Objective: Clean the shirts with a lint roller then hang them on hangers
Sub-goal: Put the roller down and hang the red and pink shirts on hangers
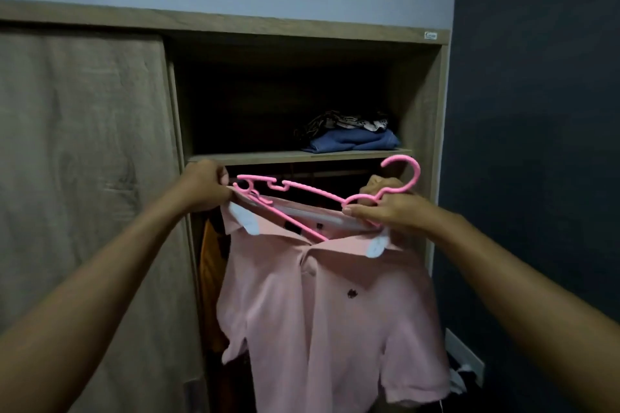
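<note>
A pale pink polo shirt (322, 312) hangs in front of the open wardrobe, its collar spread wide. A pink plastic hanger (302, 189) lies tilted across the collar opening, one arm poking down inside the neck and the hook (407, 171) pointing up at the right. My left hand (206, 184) pinches the left end of the collar beside the hanger's left tip. My right hand (385, 202) grips the hanger just under its hook together with the right side of the collar. No lint roller is in view.
The wardrobe's sliding door (84, 177) covers the left half. A shelf (302, 155) above the hanging space holds folded clothes (352, 135). An orange garment (211, 278) hangs behind the pink shirt. A dark wall (536, 144) stands close on the right.
</note>
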A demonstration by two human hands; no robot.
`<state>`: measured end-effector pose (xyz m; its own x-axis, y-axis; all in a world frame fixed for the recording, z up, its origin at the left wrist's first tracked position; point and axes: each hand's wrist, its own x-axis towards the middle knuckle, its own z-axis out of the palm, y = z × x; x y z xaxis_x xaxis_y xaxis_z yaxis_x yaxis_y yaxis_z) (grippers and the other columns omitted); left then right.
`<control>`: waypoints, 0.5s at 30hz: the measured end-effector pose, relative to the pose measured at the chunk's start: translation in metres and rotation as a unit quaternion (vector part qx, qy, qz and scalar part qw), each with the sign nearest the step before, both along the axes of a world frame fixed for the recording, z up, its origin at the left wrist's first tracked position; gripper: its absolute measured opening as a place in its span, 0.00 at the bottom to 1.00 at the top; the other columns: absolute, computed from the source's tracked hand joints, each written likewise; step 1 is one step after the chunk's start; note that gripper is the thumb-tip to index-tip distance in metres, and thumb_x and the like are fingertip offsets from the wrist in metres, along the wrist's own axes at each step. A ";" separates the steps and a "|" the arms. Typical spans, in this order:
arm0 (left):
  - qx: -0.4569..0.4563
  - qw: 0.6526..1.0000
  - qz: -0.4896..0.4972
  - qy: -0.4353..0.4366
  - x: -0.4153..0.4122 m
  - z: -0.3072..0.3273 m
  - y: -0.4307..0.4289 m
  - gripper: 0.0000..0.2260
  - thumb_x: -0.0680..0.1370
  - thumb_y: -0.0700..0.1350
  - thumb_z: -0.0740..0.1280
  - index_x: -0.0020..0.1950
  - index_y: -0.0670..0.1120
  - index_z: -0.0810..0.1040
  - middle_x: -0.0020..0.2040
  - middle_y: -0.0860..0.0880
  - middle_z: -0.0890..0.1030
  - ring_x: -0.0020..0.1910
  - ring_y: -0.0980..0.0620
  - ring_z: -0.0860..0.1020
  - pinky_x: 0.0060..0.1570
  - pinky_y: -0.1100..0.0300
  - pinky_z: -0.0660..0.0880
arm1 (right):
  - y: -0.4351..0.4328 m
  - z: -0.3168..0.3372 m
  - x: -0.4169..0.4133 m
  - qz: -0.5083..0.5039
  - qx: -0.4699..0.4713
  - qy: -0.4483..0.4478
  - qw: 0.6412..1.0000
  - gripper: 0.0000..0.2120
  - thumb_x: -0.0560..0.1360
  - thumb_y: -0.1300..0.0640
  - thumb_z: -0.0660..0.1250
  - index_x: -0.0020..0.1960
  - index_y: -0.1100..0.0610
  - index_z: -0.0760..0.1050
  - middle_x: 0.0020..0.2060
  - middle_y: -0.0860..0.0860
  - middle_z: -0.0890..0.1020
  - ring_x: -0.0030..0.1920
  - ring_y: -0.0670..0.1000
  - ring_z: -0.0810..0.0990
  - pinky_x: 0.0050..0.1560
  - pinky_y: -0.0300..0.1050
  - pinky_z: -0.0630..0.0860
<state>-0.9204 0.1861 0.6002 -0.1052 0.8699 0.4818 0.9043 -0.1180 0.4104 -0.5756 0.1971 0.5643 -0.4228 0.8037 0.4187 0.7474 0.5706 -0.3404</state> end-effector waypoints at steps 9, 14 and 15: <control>0.001 0.986 -0.055 -0.156 -0.005 0.017 -0.010 0.16 0.72 0.33 0.68 0.29 0.45 0.68 0.26 0.45 0.74 0.29 0.47 0.74 0.28 0.60 0.72 | -0.012 0.035 0.009 -0.014 -0.097 -0.002 0.995 0.25 0.69 0.31 0.67 0.47 0.53 0.80 0.43 0.59 0.81 0.37 0.54 0.77 0.37 0.47 0.76; -0.009 0.984 -0.073 -0.165 0.003 0.007 -0.011 0.17 0.72 0.32 0.67 0.28 0.45 0.66 0.24 0.46 0.70 0.27 0.49 0.71 0.28 0.59 0.70 | -0.016 0.048 0.012 -0.057 -0.087 -0.043 0.994 0.31 0.68 0.28 0.65 0.42 0.57 0.81 0.32 0.54 0.77 0.33 0.50 0.73 0.36 0.46 0.69; -0.014 0.983 -0.076 -0.169 0.002 0.007 -0.012 0.17 0.73 0.31 0.67 0.28 0.45 0.67 0.23 0.47 0.71 0.26 0.50 0.71 0.28 0.60 0.70 | -0.015 0.050 0.015 -0.053 -0.084 -0.036 0.994 0.34 0.64 0.25 0.64 0.41 0.57 0.82 0.32 0.55 0.77 0.33 0.50 0.73 0.36 0.47 0.69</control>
<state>-0.9188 0.1744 0.6067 -0.1239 0.9008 0.4163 0.6883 -0.2242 0.6900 -0.5607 0.1823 0.6143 -0.3556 0.9014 0.2470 0.8264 0.4267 -0.3674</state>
